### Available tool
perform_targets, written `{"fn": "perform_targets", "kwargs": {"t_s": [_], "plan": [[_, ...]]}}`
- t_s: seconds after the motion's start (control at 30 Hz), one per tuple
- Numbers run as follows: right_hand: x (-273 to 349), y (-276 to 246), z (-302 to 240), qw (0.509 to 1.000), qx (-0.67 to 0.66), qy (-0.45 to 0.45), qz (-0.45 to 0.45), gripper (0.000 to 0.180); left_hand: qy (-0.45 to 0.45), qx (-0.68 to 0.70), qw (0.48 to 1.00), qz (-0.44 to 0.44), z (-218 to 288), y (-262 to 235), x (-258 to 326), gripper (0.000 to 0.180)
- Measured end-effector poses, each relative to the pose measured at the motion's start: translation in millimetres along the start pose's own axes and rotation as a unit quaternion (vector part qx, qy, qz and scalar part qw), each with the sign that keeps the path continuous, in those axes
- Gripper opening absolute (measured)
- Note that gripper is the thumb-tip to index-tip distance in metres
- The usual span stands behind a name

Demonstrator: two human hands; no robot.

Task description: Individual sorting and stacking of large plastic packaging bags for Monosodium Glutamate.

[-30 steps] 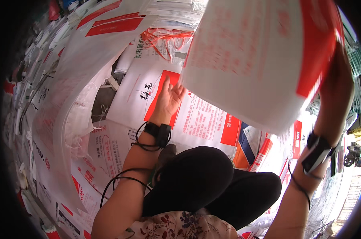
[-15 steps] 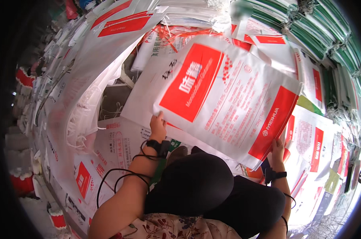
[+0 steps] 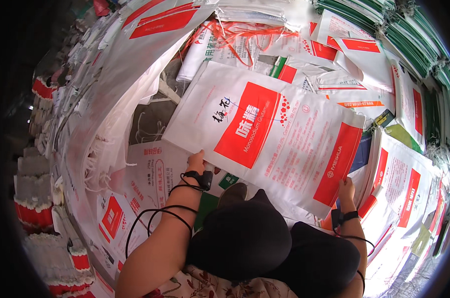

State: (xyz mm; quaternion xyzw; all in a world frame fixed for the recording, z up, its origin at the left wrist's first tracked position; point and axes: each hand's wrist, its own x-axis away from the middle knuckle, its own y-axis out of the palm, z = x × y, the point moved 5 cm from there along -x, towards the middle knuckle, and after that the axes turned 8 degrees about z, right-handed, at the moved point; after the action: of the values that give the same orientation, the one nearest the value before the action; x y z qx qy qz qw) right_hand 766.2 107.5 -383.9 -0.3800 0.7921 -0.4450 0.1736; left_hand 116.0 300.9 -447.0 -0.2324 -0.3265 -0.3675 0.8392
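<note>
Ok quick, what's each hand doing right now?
Left hand: gripping the near left edge of the white and red sack.
Right hand: gripping the same sack's near right corner.

Floor [image 3: 150, 116] — strewn with flat white-and-red sacks [image 3: 150, 174]

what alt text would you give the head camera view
Seen from above, a person's left hand and right hand grip the near edge of a large flat white woven sack with red panels, spread over a heap of similar white and red printed sacks. Bundles of green-edged sacks are stacked at upper right.
</note>
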Motion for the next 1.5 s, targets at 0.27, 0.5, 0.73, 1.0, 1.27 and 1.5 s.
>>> {"fn": "perform_targets", "kwargs": {"t_s": [0.27, 0.5, 0.73, 1.0, 1.27, 1.5], "plan": [[3.4, 3.0, 22.0, 0.995, 0.024, 0.089, 0.023, 0.033, 0.005, -0.036, 0.998, 0.049, -0.2, 3.1, 13.6, 0.028], [-3.0, 11.2, 0.1, 0.989, 0.045, 0.140, 0.001, 0.043, 0.046, -0.045, 0.996, -0.058, 16.5, -16.2, 2.6, 0.023], [17.7, -6.3, 9.1, 0.981, 0.024, 0.184, 0.059, 0.029, -0.021, -0.162, 0.985, -0.059, 19.0, -10.5, 27.9, 0.032], [6.8, -11.7, -33.1, 0.993, -0.020, 0.099, 0.060, 0.024, 0.040, -0.183, 0.982, 0.003, 27.1, -14.1, 18.2, 0.028], [6.6, -2.3, -22.1, 0.994, 0.040, 0.100, 0.013, 0.034, 0.055, -0.227, 0.972, 0.038, 36.3, -10.7, 18.0, 0.030], [12.7, -6.1, -63.7, 0.999, 0.021, 0.043, 0.025, 0.048, 0.046, -0.219, 0.975, 0.016, 39.4, -24.0, 13.5, 0.030]]}}
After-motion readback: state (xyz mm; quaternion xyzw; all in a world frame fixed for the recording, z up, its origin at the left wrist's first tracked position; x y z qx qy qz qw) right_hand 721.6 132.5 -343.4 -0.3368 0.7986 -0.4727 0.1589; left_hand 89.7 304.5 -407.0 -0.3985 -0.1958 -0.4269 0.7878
